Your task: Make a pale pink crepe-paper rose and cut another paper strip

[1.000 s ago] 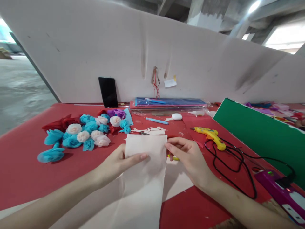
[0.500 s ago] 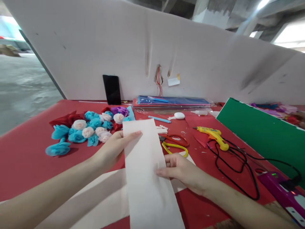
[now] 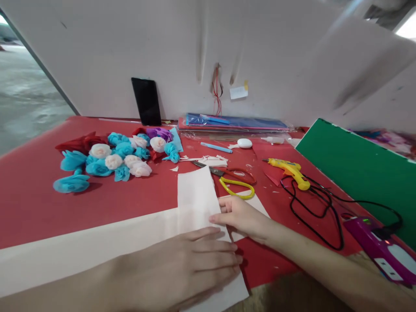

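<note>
A white paper strip lies lengthwise in front of me, across a longer white sheet that runs off to the left. My left hand rests flat on the strip's near part, its fingers stretched toward the right edge. With thumb and bent fingers, my right hand pinches that same edge farther up. Just beyond the strip lie scissors with one red and one yellow handle. Another white paper piece shows partly beneath my right hand.
Blue, white, red and purple fabric-like flowers sit at the left. A yellow glue gun with a black cord, a purple power strip and a green board occupy the right. Behind are a light-blue pen and a leaning phone.
My left hand has let go of the strip's far left edge and come nearer, now flat on the strip. The strip has gone down onto the table; my right hand keeps its edge.
</note>
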Demonstrator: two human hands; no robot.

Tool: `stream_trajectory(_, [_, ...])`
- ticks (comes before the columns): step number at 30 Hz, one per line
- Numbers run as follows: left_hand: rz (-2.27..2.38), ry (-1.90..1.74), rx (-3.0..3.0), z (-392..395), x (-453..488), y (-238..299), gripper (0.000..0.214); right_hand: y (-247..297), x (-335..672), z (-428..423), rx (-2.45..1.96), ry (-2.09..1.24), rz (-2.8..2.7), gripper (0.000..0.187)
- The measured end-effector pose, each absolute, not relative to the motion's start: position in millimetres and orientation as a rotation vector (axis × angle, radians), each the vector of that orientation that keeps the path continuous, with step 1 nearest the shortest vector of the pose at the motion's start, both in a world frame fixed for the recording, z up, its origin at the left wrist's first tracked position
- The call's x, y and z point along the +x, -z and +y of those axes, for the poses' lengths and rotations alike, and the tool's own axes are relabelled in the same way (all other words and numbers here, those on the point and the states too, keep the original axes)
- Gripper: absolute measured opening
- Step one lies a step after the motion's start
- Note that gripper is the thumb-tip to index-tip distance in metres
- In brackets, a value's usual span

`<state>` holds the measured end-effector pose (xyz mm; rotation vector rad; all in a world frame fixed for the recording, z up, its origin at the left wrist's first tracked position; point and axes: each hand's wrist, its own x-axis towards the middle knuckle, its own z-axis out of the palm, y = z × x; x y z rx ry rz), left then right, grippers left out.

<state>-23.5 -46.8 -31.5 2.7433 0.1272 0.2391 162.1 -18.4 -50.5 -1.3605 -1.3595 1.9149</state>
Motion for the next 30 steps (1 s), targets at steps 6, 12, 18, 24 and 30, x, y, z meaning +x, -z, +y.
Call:
stream_trajectory(6, [0.108, 0.061, 2.664, -49, -21, 39, 0.05, 50, 163, -17, -1.377, -1.911, -1.404, 0.026])
stream_trajectory(12, [0.069, 0.162, 2.732, -58, -8, 31, 0.045, 52, 163, -18, -1.409, -1.807, -1.584, 0.027])
stream_trajectory(18, [0.065, 0.156, 2.785, -63, -2, 34, 0.045, 44, 169, -12, -1.558, -1.282, -1.906, 0.02])
stream_trajectory(24, [0.016, 0.242, 2.875, -60, 0, 24, 0.045, 31, 175, -32, -1.252, -0.759, -2.236, 0.028])
stream_trajectory(30, [-0.011, 0.39, 2.826, -59, 8, 7, 0.043, 46, 170, -54, -0.715, -0.672, -2.711, 0.037])
